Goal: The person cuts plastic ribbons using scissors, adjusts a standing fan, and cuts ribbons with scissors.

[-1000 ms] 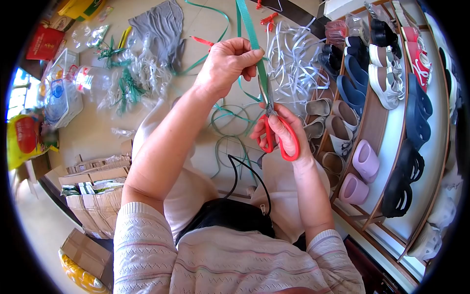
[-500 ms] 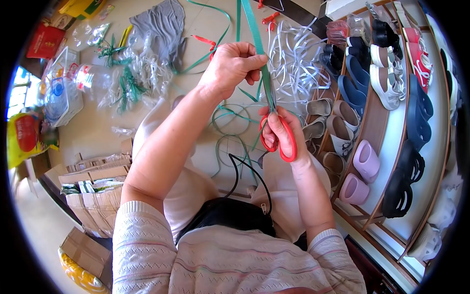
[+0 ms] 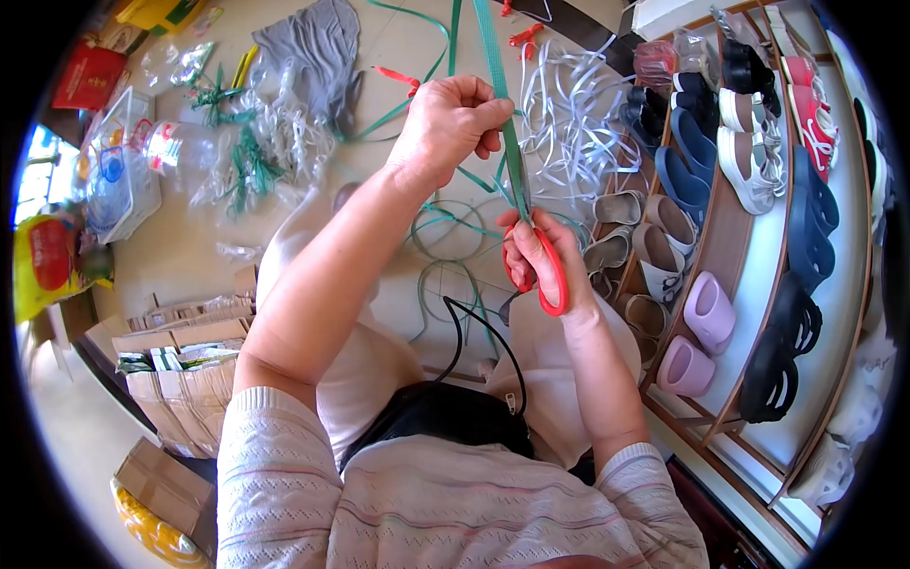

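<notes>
Between the fingertips and thumb of my left hand (image 3: 455, 123) is a flat green strap (image 3: 491, 57), which runs up past the top of the view. My right hand (image 3: 542, 254) grips red-handled scissors (image 3: 555, 284), fingers in the loops. Their blades (image 3: 520, 190) point up along the strap, just below my left hand. Whether the blades are fully closed is hard to see. Thin green strips (image 3: 450, 228) lie in loops on the floor beneath my hands.
A tangle of pale white strips (image 3: 583, 123) lies beyond my right hand. The shoe rack (image 3: 716, 237) stands along the right. Clear plastic scraps (image 3: 284, 133), a grey cloth (image 3: 308, 47) and a white basket (image 3: 133, 180) are at left, with a cardboard box (image 3: 180, 398) nearer me.
My right hand and the scissors have shifted slightly left and tilted. The left hand has moved a little left, still pinching the strap, which has swung slightly.
</notes>
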Demonstrator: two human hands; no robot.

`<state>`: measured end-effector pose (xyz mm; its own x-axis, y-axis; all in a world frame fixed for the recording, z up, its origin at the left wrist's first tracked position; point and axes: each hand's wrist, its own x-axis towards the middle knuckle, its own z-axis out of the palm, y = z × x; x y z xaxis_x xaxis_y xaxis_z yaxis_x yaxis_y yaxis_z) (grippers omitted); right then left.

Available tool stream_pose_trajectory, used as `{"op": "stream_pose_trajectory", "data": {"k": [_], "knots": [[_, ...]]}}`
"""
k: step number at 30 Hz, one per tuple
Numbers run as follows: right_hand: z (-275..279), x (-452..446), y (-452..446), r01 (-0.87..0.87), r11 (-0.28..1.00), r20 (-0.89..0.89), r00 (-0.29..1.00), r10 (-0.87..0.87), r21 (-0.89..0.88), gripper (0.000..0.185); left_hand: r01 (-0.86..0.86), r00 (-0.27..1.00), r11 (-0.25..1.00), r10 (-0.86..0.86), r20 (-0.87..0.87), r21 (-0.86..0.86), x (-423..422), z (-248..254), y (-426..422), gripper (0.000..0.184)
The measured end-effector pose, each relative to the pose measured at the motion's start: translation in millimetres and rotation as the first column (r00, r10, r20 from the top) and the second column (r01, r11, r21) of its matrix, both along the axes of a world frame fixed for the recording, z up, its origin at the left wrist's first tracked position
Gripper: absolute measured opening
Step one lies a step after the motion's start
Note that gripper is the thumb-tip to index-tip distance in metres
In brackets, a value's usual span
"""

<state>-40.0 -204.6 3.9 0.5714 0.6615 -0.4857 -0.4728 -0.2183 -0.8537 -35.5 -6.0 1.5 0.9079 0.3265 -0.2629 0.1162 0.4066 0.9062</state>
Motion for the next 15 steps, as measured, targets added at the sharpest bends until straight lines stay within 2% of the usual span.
{"op": "stream_pose_trajectory", "data": {"k": [6,15], "knots": [[7.0,0.9,1.0,-0.017,0.994,0.044,0.999,0.022,-0.108,0.033,-0.009,1.0,0.999,0.01,0.025,-0.051,-1.1,-1.1,-0.3,0.015],[2.8,1.7,-2.2,-0.053,0.998,0.03,0.998,0.054,-0.033,0.034,-0.059,0.998,0.998,0.059,-0.002,0.016,0.8,-1.4,5.6,0.017]]}}
